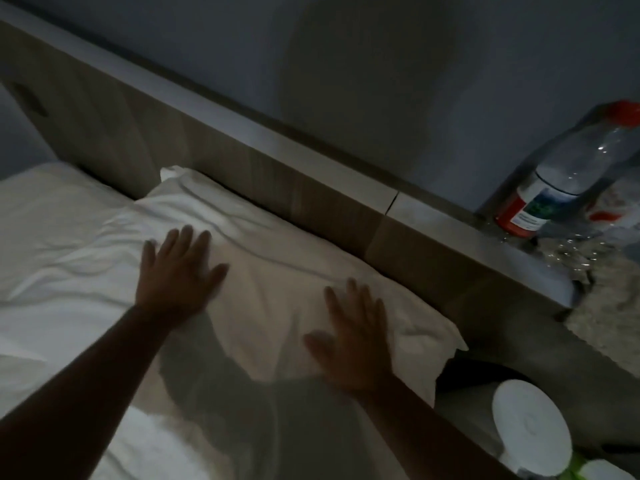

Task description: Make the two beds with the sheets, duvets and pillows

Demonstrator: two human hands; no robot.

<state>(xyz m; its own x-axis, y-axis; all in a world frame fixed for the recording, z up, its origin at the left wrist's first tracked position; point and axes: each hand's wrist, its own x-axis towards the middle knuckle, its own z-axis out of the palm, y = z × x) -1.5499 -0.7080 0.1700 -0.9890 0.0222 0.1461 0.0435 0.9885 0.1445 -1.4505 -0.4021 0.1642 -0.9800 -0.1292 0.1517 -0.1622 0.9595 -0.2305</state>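
Observation:
A white pillow (277, 271) lies at the head of the bed, its long side against the wooden headboard (242, 168). My left hand (178, 268) presses flat on the pillow's left part, fingers spread and straight. Lying flat near the pillow's right end, my right hand (353, 337) has its fingers spread too. Left of the pillow is a second white pillow or bunched sheet (59, 216). White bedding (69, 323) covers the mattress below. The room is dim and both hands are blurred.
A clear plastic bottle (568, 171) with a red cap and red label stands on the headboard ledge at the right, beside crumpled wrapping (616, 202). A round white object (530, 427) sits at the lower right beside the bed. A grey wall rises behind.

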